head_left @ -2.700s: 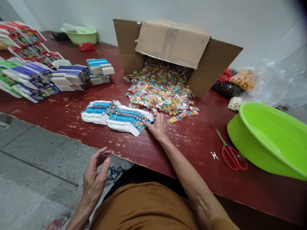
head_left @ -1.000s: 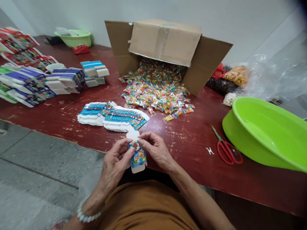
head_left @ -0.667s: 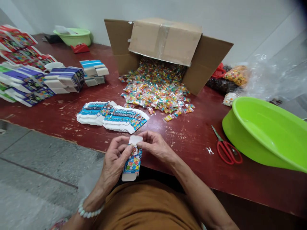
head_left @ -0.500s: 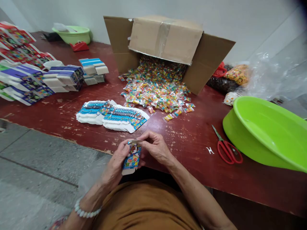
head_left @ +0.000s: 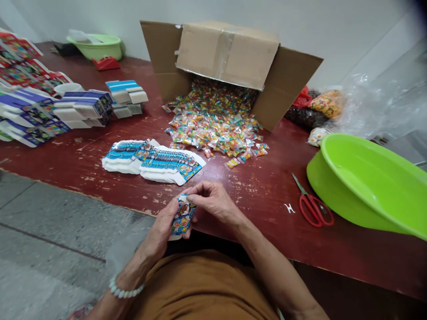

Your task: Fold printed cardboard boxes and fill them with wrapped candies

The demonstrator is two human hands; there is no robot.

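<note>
Both hands hold one small printed carton over the table's near edge. My left hand grips its lower side. My right hand pinches its top end with curled fingers. Just beyond them lie two fanned stacks of flat blue cartons on the red-brown table. Farther back, a cardboard box lies on its side with a heap of small coloured sweet packets spilling out.
Red-handled scissors lie right of my hands, beside a tilted green basin. Stacks of folded cartons fill the left side. A green bowl and clear plastic bags sit at the back.
My right hand took one flat carton from the stack and brought it to my left hand. The white top flap, open a second ago, is now folded down under my right fingers.
</note>
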